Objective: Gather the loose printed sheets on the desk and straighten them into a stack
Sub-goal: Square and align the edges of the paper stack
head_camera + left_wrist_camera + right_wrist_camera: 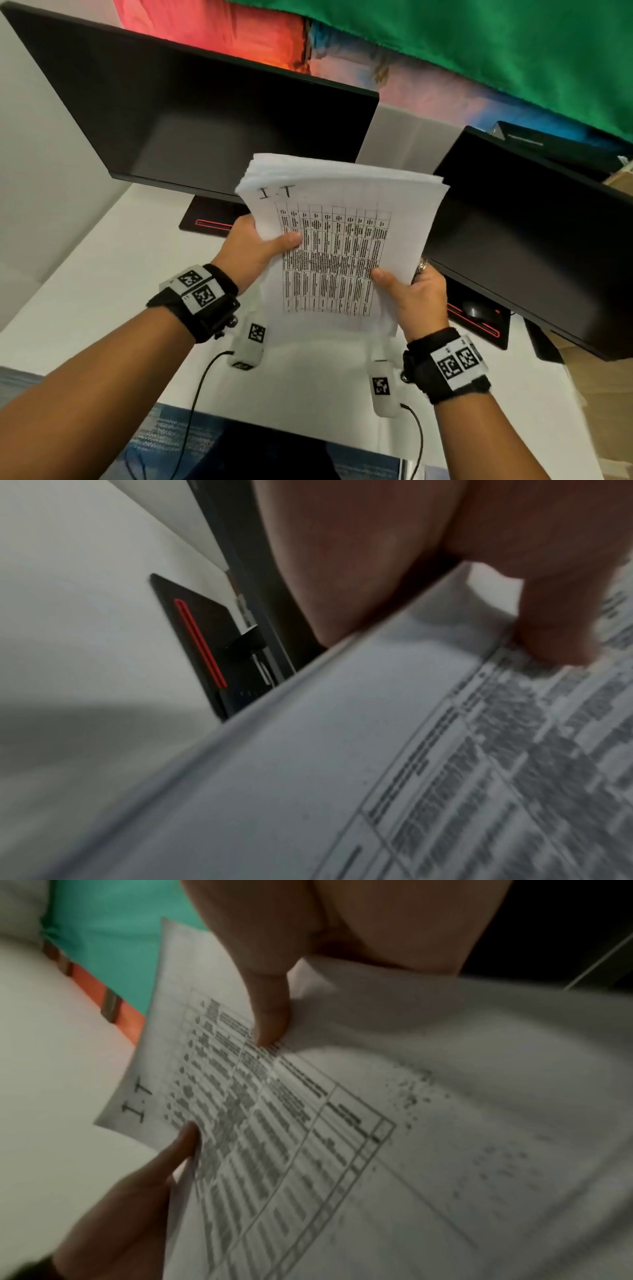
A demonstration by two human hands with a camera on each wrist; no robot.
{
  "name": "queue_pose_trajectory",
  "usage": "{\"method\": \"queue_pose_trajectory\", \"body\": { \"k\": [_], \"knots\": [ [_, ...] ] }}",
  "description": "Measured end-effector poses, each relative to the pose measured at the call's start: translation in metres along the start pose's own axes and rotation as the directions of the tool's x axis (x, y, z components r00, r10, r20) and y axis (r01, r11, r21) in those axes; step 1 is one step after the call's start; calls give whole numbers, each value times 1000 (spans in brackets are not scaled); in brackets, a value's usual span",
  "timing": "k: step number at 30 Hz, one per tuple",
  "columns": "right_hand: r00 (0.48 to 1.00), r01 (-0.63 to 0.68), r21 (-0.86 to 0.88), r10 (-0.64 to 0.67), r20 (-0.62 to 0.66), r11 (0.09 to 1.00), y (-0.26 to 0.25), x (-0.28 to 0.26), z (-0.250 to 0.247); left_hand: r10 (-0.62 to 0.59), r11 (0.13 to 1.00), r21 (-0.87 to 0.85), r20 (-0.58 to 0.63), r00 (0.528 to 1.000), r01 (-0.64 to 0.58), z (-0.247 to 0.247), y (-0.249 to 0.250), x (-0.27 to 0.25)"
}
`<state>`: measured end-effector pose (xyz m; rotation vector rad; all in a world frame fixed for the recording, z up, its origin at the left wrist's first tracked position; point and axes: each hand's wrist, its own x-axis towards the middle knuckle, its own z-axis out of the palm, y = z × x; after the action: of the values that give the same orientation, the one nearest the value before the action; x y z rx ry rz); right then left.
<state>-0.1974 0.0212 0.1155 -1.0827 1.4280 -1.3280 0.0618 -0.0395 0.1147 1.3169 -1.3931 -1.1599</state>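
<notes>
I see the stack of printed sheets (337, 240) held up in the air above the white desk (102, 291), tilted with its top edge away from me, between the two dark monitors. My left hand (255, 248) grips the stack's left edge, thumb (291, 240) pressed on the front page and the other fingers hidden behind the paper. My right hand (416, 298) grips the lower right edge the same way, thumb on top at the edge of the printed table, and a ring shows on one finger behind the sheets. The hands are apart, one on each side of the stack, both clamped on it. The top page carries a dense printed table with "I.T" handwritten at its upper left corner. At the top the sheet edges are fanned slightly and not flush. In the left wrist view the thumb (555, 631) lies on the page beside the table, and the left monitor's stand base (195, 645) with its red stripe sits on the desk beyond. The right wrist view is blurred but shows both thumbs on the page. The left monitor (191, 113) stands behind the stack and the right monitor (534, 233) to its right.
</notes>
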Motion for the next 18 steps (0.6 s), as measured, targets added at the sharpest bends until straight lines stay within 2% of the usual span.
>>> {"method": "queue_pose_trajectory", "body": {
  "k": [1,3,5,7,8,10,11,13,15,18],
  "knots": [
    [999,12,-11,-13,-40,1000,4,-2,0,24,998,53,-39,999,-22,1,-2,0],
    [994,25,-39,-29,-103,999,15,-9,3,105,994,52,-107,989,-99,12,-4,-11],
    [992,-28,-91,17,-126,995,29,-18,11,178,974,170,-147,973,-152,26,-15,-26],
    [985,-121,-94,108,-132,988,45,-26,19,129,956,280,-118,985,-92,35,-36,-36],
    [976,-170,-60,160,-151,984,53,-29,20,54,956,293,-70,996,-31,35,-48,-36],
    [954,-229,26,229,-192,973,58,-31,18,-52,979,199,17,999,48,34,-60,-37],
    [951,-229,62,237,-196,971,57,-30,15,-55,990,131,43,998,49,35,-62,-37],
    [962,-189,113,207,-181,975,50,-31,12,28,999,15,21,999,-29,37,-53,-40],
    [976,-95,154,122,-181,983,39,-33,12,105,991,-79,-62,993,-110,38,-40,-39],
    [978,56,181,-17,-206,982,25,-32,17,181,974,-102,-170,969,-200,39,-26,-36]
  ]
}}
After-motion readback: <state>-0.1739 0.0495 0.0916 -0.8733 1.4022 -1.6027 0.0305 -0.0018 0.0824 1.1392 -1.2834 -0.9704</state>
